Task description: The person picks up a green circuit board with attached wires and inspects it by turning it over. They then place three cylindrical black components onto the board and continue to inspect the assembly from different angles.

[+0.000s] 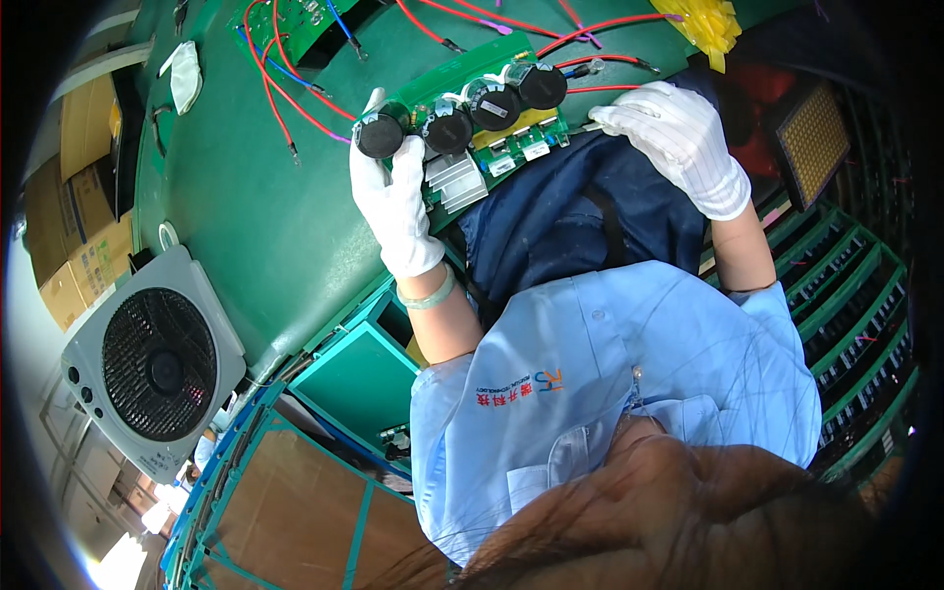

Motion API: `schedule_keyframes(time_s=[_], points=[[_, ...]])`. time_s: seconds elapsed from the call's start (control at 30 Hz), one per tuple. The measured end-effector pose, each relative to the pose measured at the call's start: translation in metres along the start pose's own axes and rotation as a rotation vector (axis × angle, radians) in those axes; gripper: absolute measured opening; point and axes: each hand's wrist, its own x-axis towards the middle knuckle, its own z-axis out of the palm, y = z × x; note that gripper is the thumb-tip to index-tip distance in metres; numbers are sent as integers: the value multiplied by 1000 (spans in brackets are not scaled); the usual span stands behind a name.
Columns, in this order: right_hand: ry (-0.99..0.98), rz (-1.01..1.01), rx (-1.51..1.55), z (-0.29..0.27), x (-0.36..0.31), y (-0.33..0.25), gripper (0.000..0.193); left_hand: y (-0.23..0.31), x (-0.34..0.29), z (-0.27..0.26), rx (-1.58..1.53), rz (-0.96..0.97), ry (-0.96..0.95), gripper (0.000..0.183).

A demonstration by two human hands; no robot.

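A green circuit board (462, 74) tilts up at the near edge of the green-topped table. Along it stand several black cylindrical capacitors (447, 130), with a silver finned heat sink (457, 184) at its near left corner. My left hand (395, 211), in a white glove, grips the board's left end, thumb and fingers around the outermost capacitor. Also gloved, my right hand (678, 143) is beside the board's right end. Its fingertips are pressed together at a thin pale piece too small to make out. Red wires (610, 59) with dark terminals run behind the board.
Another green board (300, 39) with red and blue wires lies at the far left of the table (265, 226). A bundle of yellow strips (703, 28) is at the far right. A grey box fan (157, 359) stands left, a green slotted rack (846, 305) right. Cardboard boxes (84, 236) are stacked beyond.
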Motion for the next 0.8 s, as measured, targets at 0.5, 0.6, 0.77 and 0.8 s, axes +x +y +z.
schedule_keyframes(time_s=[0.5,0.6,0.77,0.8], points=[[52,-57,-51,3,14,-5,29,1,2,-2,-45,-11,-36,52],[14,-73,-16,-1,18,-5,28,-1,1,-2,-32,14,-27,53],[38,-69,-50,1,19,-5,28,3,2,1,-82,-49,-36,54],[45,-70,-50,3,21,-7,29,4,1,-1,-56,-54,-30,54]])
